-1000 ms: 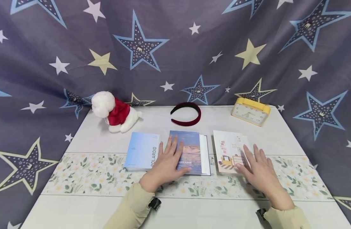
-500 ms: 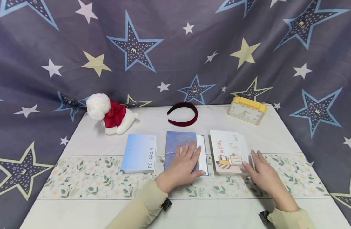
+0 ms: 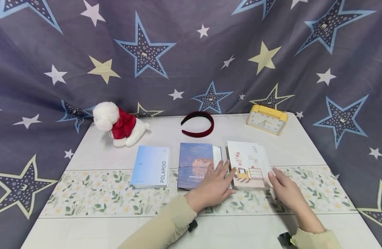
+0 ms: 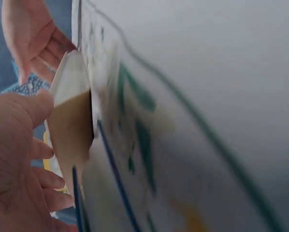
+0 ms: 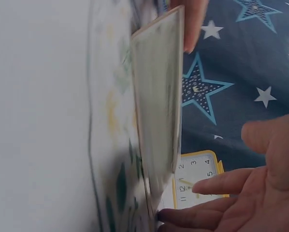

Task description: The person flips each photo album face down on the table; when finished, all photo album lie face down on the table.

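Observation:
Three albums lie in a row on the table: a light blue one marked POLAROID (image 3: 150, 166), a photo album with a sea-and-cliff cover (image 3: 192, 162), and a white album with a furniture drawing (image 3: 250, 160). My left hand (image 3: 214, 188), fingers spread, lies over the sea album's right edge, its fingertips reaching the white album's lower left side. At the white album's right edge is my right hand (image 3: 285, 190), thumb and fingers extended beside it. In the left wrist view, the white album's end (image 4: 72, 116) shows beyond my left fingers. The fingertip contact is partly hidden.
A white plush toy in a red top (image 3: 120, 124) sits at the back left. A dark red headband (image 3: 198, 133) lies at the back middle, and a yellow alarm clock (image 3: 267, 120) stands at the back right. A starry curtain (image 3: 191, 52) hangs behind the table.
My left hand has slid right, from the middle of the sea album to the gap beside the white album. The right hand has shifted from over the white album's corner to its right edge.

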`<state>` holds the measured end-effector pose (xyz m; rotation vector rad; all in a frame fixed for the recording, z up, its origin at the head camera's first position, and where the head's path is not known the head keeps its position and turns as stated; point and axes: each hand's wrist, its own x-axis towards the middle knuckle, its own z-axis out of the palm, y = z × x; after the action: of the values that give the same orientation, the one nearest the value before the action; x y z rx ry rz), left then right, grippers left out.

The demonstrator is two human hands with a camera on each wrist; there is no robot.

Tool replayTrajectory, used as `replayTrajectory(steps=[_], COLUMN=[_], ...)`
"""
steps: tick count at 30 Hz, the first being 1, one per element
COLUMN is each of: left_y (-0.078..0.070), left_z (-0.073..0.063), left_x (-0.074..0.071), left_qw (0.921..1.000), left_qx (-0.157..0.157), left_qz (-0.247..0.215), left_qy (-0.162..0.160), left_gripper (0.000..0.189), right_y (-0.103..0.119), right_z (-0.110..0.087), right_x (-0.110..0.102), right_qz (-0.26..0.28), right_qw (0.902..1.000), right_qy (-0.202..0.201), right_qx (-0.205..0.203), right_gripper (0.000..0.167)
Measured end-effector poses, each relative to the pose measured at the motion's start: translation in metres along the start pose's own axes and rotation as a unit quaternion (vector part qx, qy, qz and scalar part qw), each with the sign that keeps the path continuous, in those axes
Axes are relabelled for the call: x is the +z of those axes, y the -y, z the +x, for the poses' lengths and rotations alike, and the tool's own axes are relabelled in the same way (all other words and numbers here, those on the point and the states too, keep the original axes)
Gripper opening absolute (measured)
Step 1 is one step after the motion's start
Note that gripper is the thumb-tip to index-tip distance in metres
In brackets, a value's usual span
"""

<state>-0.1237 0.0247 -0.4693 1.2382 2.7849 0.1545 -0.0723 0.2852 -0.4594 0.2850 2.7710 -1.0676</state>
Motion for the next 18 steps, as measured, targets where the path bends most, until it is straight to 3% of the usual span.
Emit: replayTrajectory(steps=[4, 8, 13, 18], left_y=[-0.007, -0.01, -0.012, -0.012], left_z=[0.004, 0.005, 0.006, 0.006], left_x=[0.004, 0.005, 0.004, 0.002], left_qw=[0.9999, 0.9997, 0.9991, 0.9985], left_qx=[-0.011, -0.021, -0.026, -0.032], left_qz=[0.001, -0.003, -0.014, -0.016], left_qy=[0.003, -0.014, -0.031, -0.042], left_gripper=[0.063, 0.058, 0.055, 0.055], right_y=[-0.012, -0.029, -0.018, -0.007], right_z=[0.007, 0.016, 0.006, -0.001], right_x=[0.005, 0.01, -0.002, -0.014], right_qz=[0.072, 0.117, 0.186, 0.256], right_qw=[0.9973, 0.993, 0.9812, 0.9644], right_qy=[0.0, -0.008, 0.033, 0.058], right_qx=[0.015, 0.015, 0.039, 0.034], right_gripper=[0.081, 0.085, 0.086, 0.08])
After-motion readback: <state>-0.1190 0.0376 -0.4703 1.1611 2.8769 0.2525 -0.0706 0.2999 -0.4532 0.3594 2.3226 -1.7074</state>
